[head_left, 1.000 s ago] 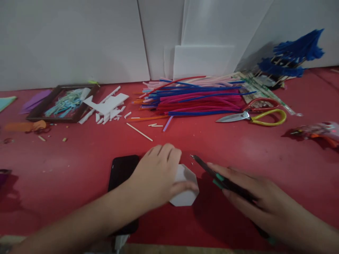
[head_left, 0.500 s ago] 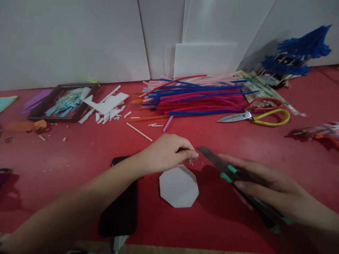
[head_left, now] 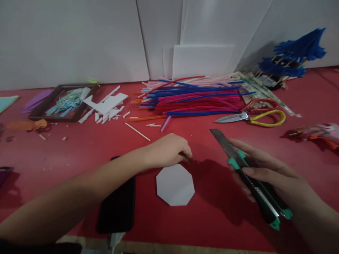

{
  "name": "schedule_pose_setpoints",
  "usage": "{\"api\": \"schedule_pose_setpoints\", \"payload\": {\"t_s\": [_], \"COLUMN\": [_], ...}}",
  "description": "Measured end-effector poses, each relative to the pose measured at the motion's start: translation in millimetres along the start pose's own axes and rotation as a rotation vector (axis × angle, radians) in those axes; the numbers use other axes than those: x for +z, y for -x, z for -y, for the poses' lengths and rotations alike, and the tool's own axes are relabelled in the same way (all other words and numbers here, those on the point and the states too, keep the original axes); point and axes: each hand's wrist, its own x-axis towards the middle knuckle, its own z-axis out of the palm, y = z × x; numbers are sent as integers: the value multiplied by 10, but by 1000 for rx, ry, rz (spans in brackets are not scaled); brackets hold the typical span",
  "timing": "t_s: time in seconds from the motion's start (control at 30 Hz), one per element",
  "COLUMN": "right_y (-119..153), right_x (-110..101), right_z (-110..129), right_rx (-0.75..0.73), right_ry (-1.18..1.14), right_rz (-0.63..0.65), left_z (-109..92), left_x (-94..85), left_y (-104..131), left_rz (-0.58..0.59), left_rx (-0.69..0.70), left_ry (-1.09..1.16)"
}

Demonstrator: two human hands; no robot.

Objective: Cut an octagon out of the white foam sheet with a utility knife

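In my right hand (head_left: 275, 173) is a black and green utility knife (head_left: 255, 188), raised over the right of the red table, its blade out and pointing up-left. My left hand (head_left: 172, 150) hangs at the far edge of a white octagonal piece of board (head_left: 175, 185), with fingers curled down toward the table. Whether those fingers pinch anything is hidden; tiny crumbs lie beside them. Under my left forearm lies a black phone (head_left: 116, 208) with a white cable at its near end.
Behind my hands lies a pile of coloured pipe cleaners (head_left: 198, 98), with red-and-yellow-handled scissors (head_left: 243, 116) to its right. White board scraps (head_left: 108, 106) and a brown frame (head_left: 34, 114) are at the left. A blue model with tiered roofs (head_left: 299, 46) stands back right.
My right hand with the knife has moved up and right, away from my left hand. My left hand has shifted slightly left, its fingers now curled lower toward the table.
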Motion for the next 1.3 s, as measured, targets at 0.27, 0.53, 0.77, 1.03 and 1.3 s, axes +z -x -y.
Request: {"api": "schedule_pose_setpoints", "payload": {"t_s": [0.27,0.53,0.77,1.03,1.3], "right_y": [12,9,21,28,24], "right_x": [44,89,87,121,141], "right_z": [66,116,108,129,120], "right_rx": [13,85,72,123,140], "right_ry": [-31,-83,-82,-176,-182], "right_rz": [-30,-50,-42,-92,-97], "left_z": [-86,-115,-99,-39,-73], "left_x": [-26,70,77,127,158], "left_y": [-76,-174,-132,-330,-331], "left_rz": [48,44,56,52,37], "left_rx": [-4,85,146,86,19], "left_ry": [-123,-364,-443,-289,-151]}}
